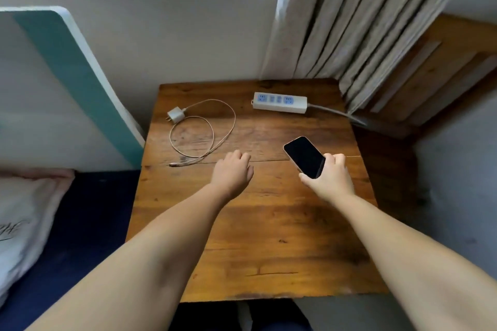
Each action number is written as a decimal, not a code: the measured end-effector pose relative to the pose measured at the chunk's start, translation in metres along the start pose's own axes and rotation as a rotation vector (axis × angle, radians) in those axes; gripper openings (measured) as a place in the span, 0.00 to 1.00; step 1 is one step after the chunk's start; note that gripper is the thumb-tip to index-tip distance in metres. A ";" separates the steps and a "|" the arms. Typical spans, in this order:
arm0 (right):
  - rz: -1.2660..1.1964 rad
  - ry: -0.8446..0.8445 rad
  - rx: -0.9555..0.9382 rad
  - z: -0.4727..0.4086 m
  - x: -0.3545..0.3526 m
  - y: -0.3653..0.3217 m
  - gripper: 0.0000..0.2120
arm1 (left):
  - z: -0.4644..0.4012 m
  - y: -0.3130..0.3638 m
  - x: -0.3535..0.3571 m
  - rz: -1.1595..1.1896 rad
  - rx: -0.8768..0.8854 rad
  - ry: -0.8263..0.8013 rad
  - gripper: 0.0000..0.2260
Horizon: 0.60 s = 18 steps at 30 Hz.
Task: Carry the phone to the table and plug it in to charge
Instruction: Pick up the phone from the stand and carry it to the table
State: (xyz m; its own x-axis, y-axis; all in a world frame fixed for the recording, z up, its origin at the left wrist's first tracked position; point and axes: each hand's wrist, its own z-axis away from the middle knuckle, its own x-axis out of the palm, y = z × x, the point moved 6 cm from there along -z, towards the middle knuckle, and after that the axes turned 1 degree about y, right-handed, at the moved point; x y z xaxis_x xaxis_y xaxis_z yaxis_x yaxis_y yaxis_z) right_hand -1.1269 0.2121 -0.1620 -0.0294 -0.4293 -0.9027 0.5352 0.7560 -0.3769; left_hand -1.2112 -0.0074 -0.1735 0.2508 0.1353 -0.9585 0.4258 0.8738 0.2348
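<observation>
My right hand (332,177) grips a phone (304,156) with a dark screen and pale edge, held tilted just above the wooden table (269,236), right of centre. My left hand (234,169) hovers over the table's middle, palm down, fingers curled loosely and holding nothing. Just left of it lies the free end of a pale charging cable (199,140), coiled in loops on the table's left side. The cable runs to a white plug adapter (176,115) lying at the far left. A white power strip (279,102) with blue sockets lies at the back right, none of its sockets occupied.
The power strip's grey cord (336,113) runs off the table's right edge under a grey curtain (363,21). A wooden chair (443,72) stands at the right. A bed with dark sheet (80,223), a pillow (24,217) and a teal-and-white headboard (80,80) lies left.
</observation>
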 end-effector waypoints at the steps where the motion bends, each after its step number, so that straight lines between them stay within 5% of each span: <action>1: -0.003 -0.016 0.007 -0.013 0.005 0.004 0.35 | -0.012 0.001 0.008 0.011 -0.017 -0.011 0.15; 10: -0.011 -0.074 0.065 -0.107 0.067 0.031 0.38 | -0.121 0.000 0.082 0.005 -0.090 -0.083 0.15; 18: 0.098 0.021 -0.014 -0.106 0.095 0.029 0.37 | -0.115 -0.024 0.120 -0.060 0.016 -0.040 0.24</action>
State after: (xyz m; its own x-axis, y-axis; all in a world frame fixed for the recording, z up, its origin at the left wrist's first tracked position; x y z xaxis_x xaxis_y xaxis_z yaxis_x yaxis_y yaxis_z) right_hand -1.2037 0.2460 -0.2808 0.0051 -0.3430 -0.9393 0.5247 0.8006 -0.2895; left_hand -1.2910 0.0417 -0.3130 0.2591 0.0640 -0.9637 0.4551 0.8720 0.1802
